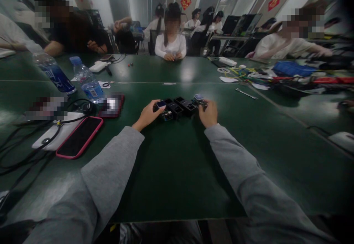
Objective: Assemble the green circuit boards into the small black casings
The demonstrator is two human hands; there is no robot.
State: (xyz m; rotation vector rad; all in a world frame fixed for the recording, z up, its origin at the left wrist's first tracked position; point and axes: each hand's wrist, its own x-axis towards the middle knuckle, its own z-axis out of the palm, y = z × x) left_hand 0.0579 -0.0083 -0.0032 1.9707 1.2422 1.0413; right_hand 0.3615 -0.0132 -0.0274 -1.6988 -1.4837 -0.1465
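My left hand pinches a small circuit board with a dark little screen, thumb and fingers at its left side. My right hand grips another small circuit board with a pale screen, its lower part partly covered by my fingers. Between the two boards lie two black plastic housings with square openings, a left housing and a right housing, close together on the green table. Whether the boards touch the housings, I cannot tell.
To the left are a pink-edged phone, a white power bank, black cables and two water bottles, the nearer a clear bottle. A wrench and tangled wires lie at the right. Several people sit around.
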